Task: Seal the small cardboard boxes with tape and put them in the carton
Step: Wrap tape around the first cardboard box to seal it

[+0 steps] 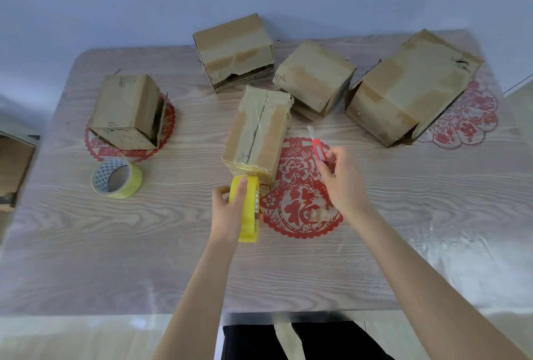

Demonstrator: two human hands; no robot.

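Note:
A small cardboard box lies lengthwise in the middle of the table, tape running along its top seam and down its near end. My left hand grips a yellow tape roll held upright against the box's near bottom edge. To the right of the box, my right hand holds a red utility knife, its blade pointing away from me. Three more small boxes stand at the left, the back middle and right of middle. The larger carton lies at the far right.
A second yellow tape roll lies flat at the left front. Red paper-cut decorations lie under the table's clear cover. The wood-grain table has rounded far corners and meets a blue wall behind.

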